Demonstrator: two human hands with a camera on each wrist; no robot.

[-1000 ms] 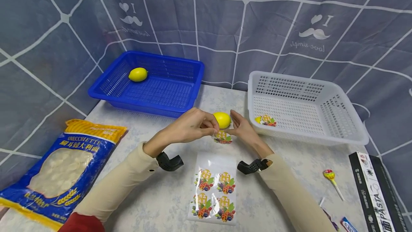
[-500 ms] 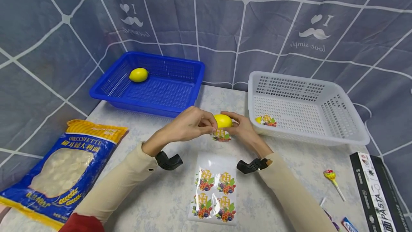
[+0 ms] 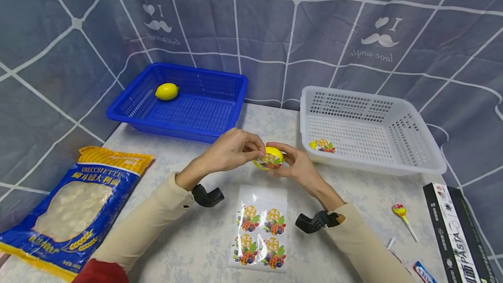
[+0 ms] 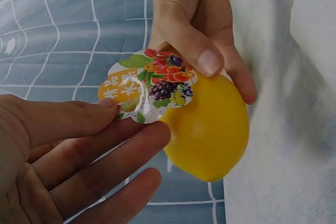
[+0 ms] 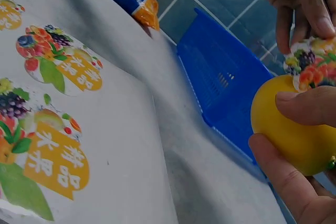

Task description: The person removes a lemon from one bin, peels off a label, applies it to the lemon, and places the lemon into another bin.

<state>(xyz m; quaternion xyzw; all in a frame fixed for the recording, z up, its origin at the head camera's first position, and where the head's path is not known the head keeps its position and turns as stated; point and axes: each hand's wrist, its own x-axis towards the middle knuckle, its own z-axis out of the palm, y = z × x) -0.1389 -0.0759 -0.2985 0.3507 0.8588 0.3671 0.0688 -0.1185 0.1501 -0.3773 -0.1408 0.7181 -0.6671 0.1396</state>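
A fruit-print sticker point(image 4: 152, 85) is pinched at one edge between the thumb and fingers of my left hand point(image 3: 237, 151). It lies against a yellow lemon point(image 4: 215, 129), which my right hand point(image 3: 296, 165) grips from the other side. In the right wrist view, the thumb of that hand presses on the lemon point(image 5: 283, 124) close to the sticker point(image 5: 315, 66). Whether the whole sticker touches the peel, I cannot tell. In front of the hands lies a sheet of several similar stickers point(image 3: 259, 235).
A blue basket point(image 3: 177, 132) with one lemon point(image 3: 167, 91) stands back left. The white basket point(image 3: 377, 165) at right holds a stickered lemon point(image 3: 323, 145). A pasta bag point(image 3: 74, 208) lies left; a lollipop point(image 3: 400, 211) and black pasta box point(image 3: 452, 230) lie right.
My right hand has taken hold of the lemon and brought it toward me, up against the sticker. My left hand keeps its pinch on the sticker and has barely moved.
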